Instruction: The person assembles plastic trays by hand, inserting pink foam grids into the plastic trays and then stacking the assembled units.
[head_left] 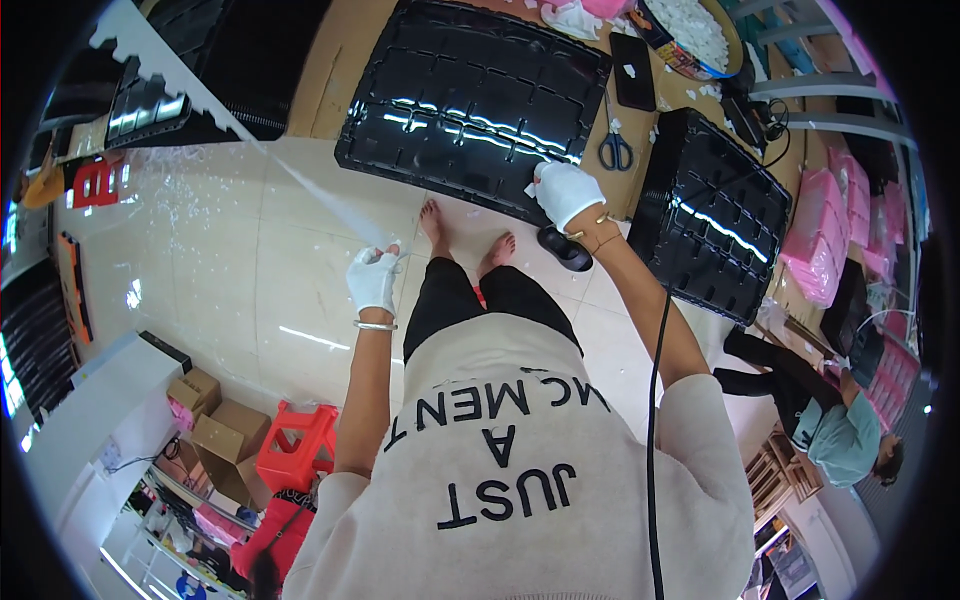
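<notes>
My left hand (373, 281), in a white glove with bare fingertips, is closed on the end of a long white strip with a notched edge (185, 75). The strip slants up to the far left and is blurred near my fingers. My right hand (566, 195), gloved the same way, is curled over the near right corner of a large black plastic tray (480, 90). Its fingers are bent together; what they hold, if anything, is hidden. The tray has rows of shallow slots and lies on a cardboard-covered table.
Dark-handled scissors (615, 152), a black phone (632, 72) and a round tin of white scraps (690, 35) lie right of the tray. A stack of black trays (712, 215) stands farther right, near pink packs (815, 240). A red stool (297, 446) and cardboard boxes (228, 440) are behind left. Two other people are nearby.
</notes>
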